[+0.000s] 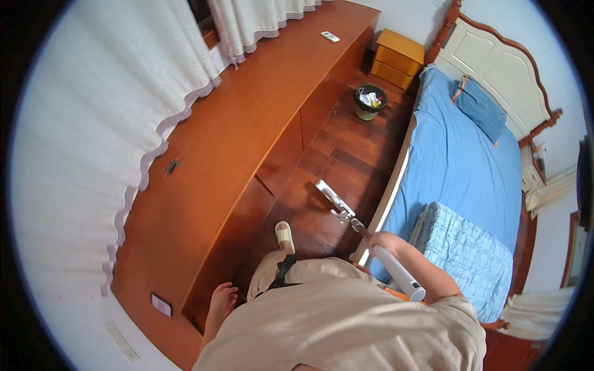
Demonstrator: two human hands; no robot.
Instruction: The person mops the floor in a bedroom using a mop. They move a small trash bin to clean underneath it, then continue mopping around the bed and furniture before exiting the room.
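Observation:
My right hand (385,242) is closed around a white selfie stick (399,272), near the side of the bed. The thick white end of the stick points back toward my body. Beyond my fist its thin rod runs to a hinged, clamp-like head (334,199) over the wooden floor. My left hand (223,301) hangs low at the front of the long brown cabinet (229,142), its fingers loosely bent and apart, holding nothing. On the cabinet top, nearest that hand, lies a phone (161,305).
The bed (458,167) with blue bedding stands on the right, bearing a pillow (481,110) and a folded quilt (464,260). Ahead, a waste basket (369,111) sits before a wooden nightstand (396,59). White curtains (105,123) hang along the left. A remote control (330,36) lies on the cabinet.

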